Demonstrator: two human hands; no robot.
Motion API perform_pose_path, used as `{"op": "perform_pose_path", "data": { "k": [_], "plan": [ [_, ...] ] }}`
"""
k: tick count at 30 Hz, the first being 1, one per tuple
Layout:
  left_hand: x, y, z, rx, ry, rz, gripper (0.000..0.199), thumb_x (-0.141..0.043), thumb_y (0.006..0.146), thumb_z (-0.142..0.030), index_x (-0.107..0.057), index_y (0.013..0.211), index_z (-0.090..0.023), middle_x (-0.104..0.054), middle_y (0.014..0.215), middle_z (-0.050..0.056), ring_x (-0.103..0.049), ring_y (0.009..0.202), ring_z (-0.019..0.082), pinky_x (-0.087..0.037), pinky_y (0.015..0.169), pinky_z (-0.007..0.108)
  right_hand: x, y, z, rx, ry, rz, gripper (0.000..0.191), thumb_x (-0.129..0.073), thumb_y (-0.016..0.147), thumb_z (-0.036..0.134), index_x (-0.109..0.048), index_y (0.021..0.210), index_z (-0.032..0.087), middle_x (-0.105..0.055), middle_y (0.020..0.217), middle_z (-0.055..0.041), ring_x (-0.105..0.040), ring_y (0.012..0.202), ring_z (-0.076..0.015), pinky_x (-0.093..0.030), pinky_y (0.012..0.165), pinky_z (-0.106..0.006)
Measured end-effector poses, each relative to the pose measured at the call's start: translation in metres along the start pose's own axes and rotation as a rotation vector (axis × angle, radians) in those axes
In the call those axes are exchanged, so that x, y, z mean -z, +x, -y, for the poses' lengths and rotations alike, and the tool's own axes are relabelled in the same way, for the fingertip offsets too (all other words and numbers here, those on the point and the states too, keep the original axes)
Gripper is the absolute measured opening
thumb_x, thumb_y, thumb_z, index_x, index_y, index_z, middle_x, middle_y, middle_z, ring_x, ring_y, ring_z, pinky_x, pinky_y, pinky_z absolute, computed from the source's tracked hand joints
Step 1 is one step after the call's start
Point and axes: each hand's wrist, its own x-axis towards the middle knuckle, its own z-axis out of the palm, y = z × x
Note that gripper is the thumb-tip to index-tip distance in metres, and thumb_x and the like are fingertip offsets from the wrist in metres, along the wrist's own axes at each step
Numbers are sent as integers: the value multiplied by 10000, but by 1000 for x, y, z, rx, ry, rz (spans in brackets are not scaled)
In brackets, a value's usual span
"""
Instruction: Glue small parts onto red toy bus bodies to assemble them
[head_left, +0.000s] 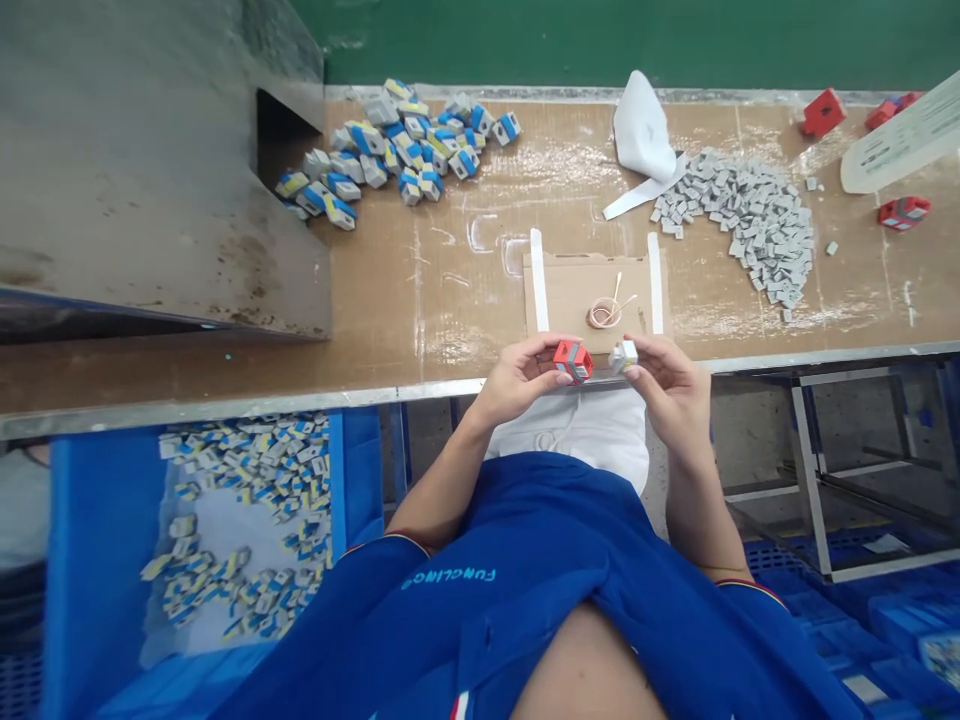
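In the head view, your left hand grips the red-and-gray block at lower center of the frame. Your right hand grips the small white piece just right of it, below the round cup.

The one view looks out from my head, steeply down and forward, with my own chest and lap filling the bottom and the bench crossing above from side to side. It sits close enough that my fingers show small but plain at the bench's near edge, and it reaches past the far edge to the green surface.
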Motion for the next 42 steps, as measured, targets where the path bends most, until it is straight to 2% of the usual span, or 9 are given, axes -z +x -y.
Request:
{"op": "perform_pose_path", "data": {
  "k": [5,8,13,23,28,34,37,39,42],
  "plan": [
    [2,0,1,2,9,-9,508,-875,843,-436,-733,1240,-153,-783,1159,106,-771,1088,239,-630,968,346,-20,3,8,74,-70,21,330,-681,970,464,-730,1283,368,-766,1156,-77,-764,1013,-269,-690,909,-465],
    [2,1,1,-18,-10,-14,500,-878,842,-429,-739,1236,-154,-782,1154,103,-773,1082,233,-631,955,332,-22,6,7,112,-137,4,317,-690,974,458,-731,1259,325,-770,1101,-81,-758,956,-253,-683,875,-453],
    [2,1,1,-30,-56,-1,488,-890,832,-396,-746,1237,-165,-790,1165,109,-774,1087,220,-633,939,302,-24,7,1,216,-55,-22,253,-792,926,369,-758,1159,274,-757,986,-32,-736,872,-190,-635,783,-358],
    [-1,0,0,-11,-69,-54,472,-873,841,-436,-764,1196,-145,-815,1080,104,-792,984,209,-650,864,297,-28,8,20,197,-221,-17,132,-779,941,319,-776,1050,245,-729,881,-13,-663,768,-158,-575,692,-301],
    [0,-1,-2,28,-86,-65,448,-912,799,-406,-783,1139,-144,-814,1001,81,-774,899,178,-637,827,274,-32,7,25,200,-237,2,64,-758,954,279,-773,992,229,-724,863,-8,-646,739,-141,-559,671,-278],
    [-7,-3,-5,32,-92,-158,451,-909,794,-445,-779,1099,-139,-817,1028,86,-781,937,179,-630,857,273,-36,11,21,188,-266,-15,133,-708,987,331,-780,1056,242,-694,840,-13,-657,751,-158,-574,669,-291],
    [-15,-3,-8,67,-104,-223,471,-924,767,-464,-766,1073,-144,-820,1028,88,-788,942,197,-638,844,292,-34,15,17,195,-230,-12,168,-687,1000,324,-775,1118,244,-732,914,-31,-703,811,-171,-611,715,-305],
    [-20,-4,-10,102,-134,-264,471,-925,766,-465,-753,1077,-157,-821,1054,88,-788,961,197,-636,844,286,-35,13,14,217,-214,-4,235,-661,1014,301,-750,1228,260,-761,1033,-52,-736,882,-181,-643,787,-331],
    [-25,-6,-14,158,-229,-296,518,-904,790,-494,-719,1156,-179,-820,1102,91,-792,967,184,-629,838,264,-40,6,11,304,-236,26,486,-691,998,315,-603,1476,303,-734,1323,-101,-737,1174,-253,-653,982,-433]
  ]
}}
